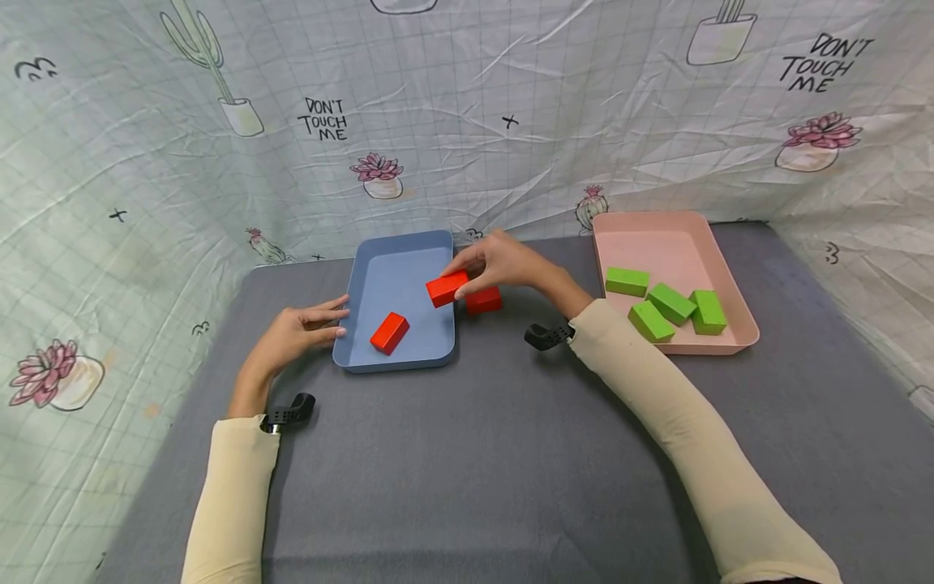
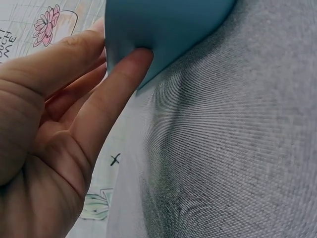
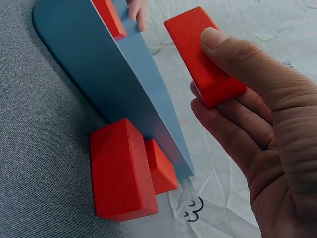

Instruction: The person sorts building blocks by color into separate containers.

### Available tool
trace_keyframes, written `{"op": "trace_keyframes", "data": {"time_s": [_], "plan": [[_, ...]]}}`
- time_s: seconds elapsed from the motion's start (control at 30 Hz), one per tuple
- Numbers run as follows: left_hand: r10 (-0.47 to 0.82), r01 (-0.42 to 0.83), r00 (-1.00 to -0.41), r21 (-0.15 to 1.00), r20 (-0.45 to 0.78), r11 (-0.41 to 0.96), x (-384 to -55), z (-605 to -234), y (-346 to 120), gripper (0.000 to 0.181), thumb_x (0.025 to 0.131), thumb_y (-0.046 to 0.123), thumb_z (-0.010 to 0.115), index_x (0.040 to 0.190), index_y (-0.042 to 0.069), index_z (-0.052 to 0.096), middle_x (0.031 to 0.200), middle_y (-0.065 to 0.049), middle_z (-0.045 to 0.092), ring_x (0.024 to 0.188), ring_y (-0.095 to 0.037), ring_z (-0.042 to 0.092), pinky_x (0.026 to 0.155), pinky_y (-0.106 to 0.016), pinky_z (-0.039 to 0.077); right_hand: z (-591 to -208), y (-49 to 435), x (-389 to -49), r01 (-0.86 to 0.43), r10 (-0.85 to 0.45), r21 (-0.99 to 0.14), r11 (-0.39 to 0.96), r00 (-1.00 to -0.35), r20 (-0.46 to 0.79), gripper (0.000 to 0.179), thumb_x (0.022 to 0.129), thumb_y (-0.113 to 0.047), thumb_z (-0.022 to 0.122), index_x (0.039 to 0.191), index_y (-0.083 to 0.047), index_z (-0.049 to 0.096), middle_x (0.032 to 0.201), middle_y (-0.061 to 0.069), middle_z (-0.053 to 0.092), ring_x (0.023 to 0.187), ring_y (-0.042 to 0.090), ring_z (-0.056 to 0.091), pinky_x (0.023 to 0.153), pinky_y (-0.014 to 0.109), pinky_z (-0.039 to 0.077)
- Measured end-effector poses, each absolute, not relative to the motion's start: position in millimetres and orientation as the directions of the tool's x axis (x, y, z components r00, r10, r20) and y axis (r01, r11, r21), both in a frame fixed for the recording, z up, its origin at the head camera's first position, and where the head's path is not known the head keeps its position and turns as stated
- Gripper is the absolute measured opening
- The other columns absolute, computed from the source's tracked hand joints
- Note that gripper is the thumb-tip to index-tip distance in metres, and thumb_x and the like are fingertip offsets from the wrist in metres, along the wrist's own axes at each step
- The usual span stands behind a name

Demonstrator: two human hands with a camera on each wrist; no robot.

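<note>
Left tray (image 1: 397, 264) on bench (image 1: 467, 454), lone block (image 1: 390, 333) inside, four blocks (image 1: 670, 303) in right tray (image 1: 649, 243), two blocks (image 3: 121, 173) between, by left tray

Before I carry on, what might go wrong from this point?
The held block is pinched by the right hand near the blue tray's right rim in the head view, so it could clip the rim or slip.

A loose block and another sit close outside the tray; the hand might knock them.

The left hand touches the tray's side, so pushing may shift it.
</note>
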State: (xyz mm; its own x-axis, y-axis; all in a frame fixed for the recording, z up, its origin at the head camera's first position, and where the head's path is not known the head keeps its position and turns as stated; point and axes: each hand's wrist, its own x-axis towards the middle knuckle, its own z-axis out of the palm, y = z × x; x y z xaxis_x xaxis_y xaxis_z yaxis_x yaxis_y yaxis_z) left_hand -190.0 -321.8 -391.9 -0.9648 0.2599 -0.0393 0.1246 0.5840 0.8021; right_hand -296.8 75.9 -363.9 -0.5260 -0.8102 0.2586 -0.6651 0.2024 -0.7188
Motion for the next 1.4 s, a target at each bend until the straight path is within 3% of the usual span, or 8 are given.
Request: {"op": "trace_keyframes", "data": {"time_s": [0.27,0.53,0.77,1.07,1.4], "plan": [[0.259,0.093,-0.963,0.817,-0.071,0.57,-190.9,-393.4,-325.1,0.046,0.092,0.017,0.077,0.135,0.003,0.066,0.155,-0.006,0.046,0.146,-0.028,0.037,0.084,-0.014,0.055,-362.0,71.4,-295.3,-0.657,-0.813,-0.726,0.202,-0.526,0.25,0.039,0.08,-0.021,0.089,0.118,-0.014,0.078,0.109,0.001,0.077,0.095,0.011,0.073,0.088,0.028,0.059],[0.261,0.021,-0.957,0.865,-0.128,0.501,-192.0,-394.9,-324.8,0.048,0.093,0.011,0.075,0.137,-0.002,0.061,0.159,-0.008,0.041,0.133,-0.028,0.054,0.088,-0.025,0.057,-360.1,63.5,-294.5,-0.678,-0.831,-0.703,0.215,-0.506,0.233,0.039,0.081,-0.022,0.088,0.118,-0.014,0.078,0.108,0.0,0.077,0.093,0.01,0.074,0.085,0.027,0.059],[0.263,0.02,-0.956,0.863,-0.131,0.504,-193.1,-394.5,-325.1,0.049,0.093,0.011,0.075,0.138,-0.003,0.061,0.159,-0.009,0.04,0.132,-0.028,0.056,0.086,-0.026,0.058,-358.7,57.9,-295.2,-0.705,-0.843,-0.678,0.206,-0.479,0.242,0.038,0.082,-0.027,0.088,0.117,-0.015,0.079,0.106,-0.001,0.077,0.09,0.009,0.073,0.083,0.026,0.059],[0.28,0.026,-0.951,0.87,-0.13,0.492,-192.0,-395.7,-326.4,0.046,0.094,0.012,0.074,0.137,-0.001,0.063,0.16,-0.007,0.04,0.122,-0.006,0.062,0.087,-0.026,0.058,-358.4,51.3,-295.2,-0.705,-0.857,-0.684,0.187,-0.457,0.236,0.039,0.083,-0.024,0.087,0.119,-0.013,0.078,0.11,0.001,0.077,0.096,0.009,0.073,0.087,0.025,0.059],[0.283,0.022,-0.95,0.871,-0.135,0.49,-193.5,-394.1,-325.4,0.046,0.093,0.016,0.076,0.135,-0.001,0.065,0.159,-0.007,0.042,0.118,-0.006,0.064,0.087,-0.026,0.058,-359.7,42.5,-295.0,-0.713,-0.876,-0.673,0.193,-0.435,0.209,0.039,0.084,-0.026,0.087,0.12,-0.014,0.078,0.112,0.0,0.076,0.098,0.009,0.073,0.088,0.024,0.058]]}}
